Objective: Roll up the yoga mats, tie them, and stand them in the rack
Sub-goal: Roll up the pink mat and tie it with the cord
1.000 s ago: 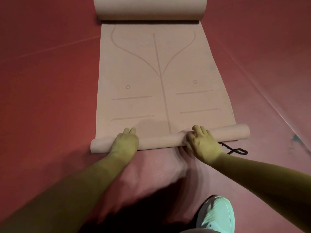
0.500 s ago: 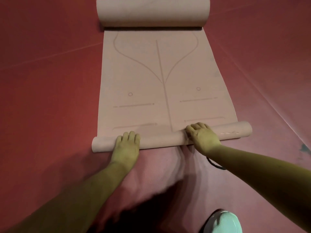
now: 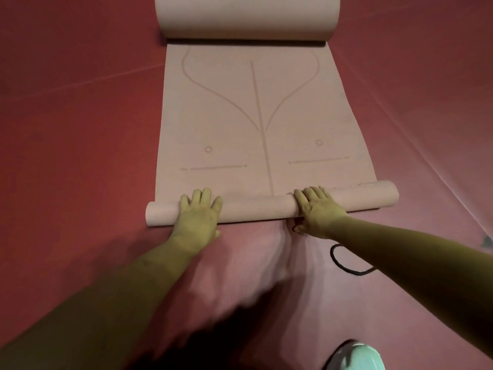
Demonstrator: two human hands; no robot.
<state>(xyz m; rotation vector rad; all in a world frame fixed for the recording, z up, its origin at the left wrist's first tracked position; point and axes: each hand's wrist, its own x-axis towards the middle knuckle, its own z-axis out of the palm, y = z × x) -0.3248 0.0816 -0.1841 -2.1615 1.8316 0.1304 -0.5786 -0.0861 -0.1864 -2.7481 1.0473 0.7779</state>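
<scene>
A pale pink yoga mat (image 3: 261, 108) with printed guide lines lies flat on the red floor. Its near end is wound into a thin roll (image 3: 256, 206); its far end curls into a thicker roll (image 3: 245, 17) at the top of the view. My left hand (image 3: 198, 214) lies flat on the near roll's left part, fingers straight. My right hand (image 3: 317, 209) rests on the roll right of its middle, fingers bent over the top. A black tie cord (image 3: 346, 263) lies looped on the floor behind my right wrist, partly hidden by the forearm.
Red floor covering (image 3: 80, 129) with faint seams spreads on both sides of the mat. A white shoe (image 3: 357, 356) shows at the bottom right edge. A small dark mark (image 3: 486, 240) sits at the right edge.
The near roll has moved forward along the mat and grown thicker, covering the nearest printed lines. Both hands travelled with it. The cord now lies farther behind the roll.
</scene>
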